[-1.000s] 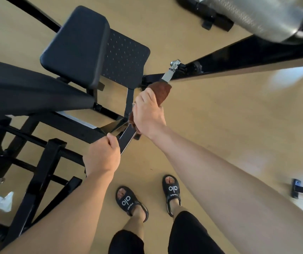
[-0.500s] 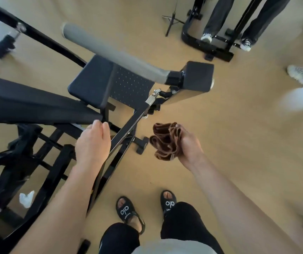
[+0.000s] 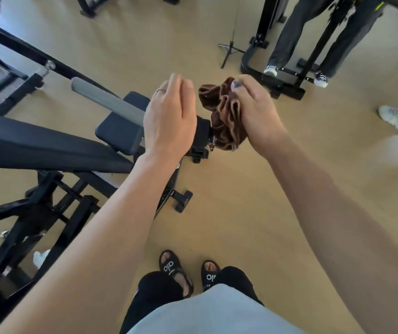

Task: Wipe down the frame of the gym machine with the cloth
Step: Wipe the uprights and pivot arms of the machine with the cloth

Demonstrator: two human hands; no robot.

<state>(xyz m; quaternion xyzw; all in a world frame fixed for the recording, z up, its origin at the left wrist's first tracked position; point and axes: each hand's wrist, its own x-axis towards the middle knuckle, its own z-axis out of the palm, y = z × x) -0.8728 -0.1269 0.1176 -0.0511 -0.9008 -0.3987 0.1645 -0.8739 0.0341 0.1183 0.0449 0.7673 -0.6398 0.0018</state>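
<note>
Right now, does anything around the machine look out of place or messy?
One thing: a crumpled white scrap lies on the floor beside the black frame, lower left. It looks like litter. The right hand holds the bunched brown cloth.

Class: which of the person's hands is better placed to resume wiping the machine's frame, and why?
Right. The right hand already grips the brown cloth; the left hand is open, holding nothing.

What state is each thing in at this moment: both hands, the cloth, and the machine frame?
Left hand: open, fingers straight, holding nothing, raised beside the cloth.
Right hand: grips the cloth.
Cloth: brown, bunched up, lifted off the frame.
Machine frame: black, no hand or cloth on it.
</note>
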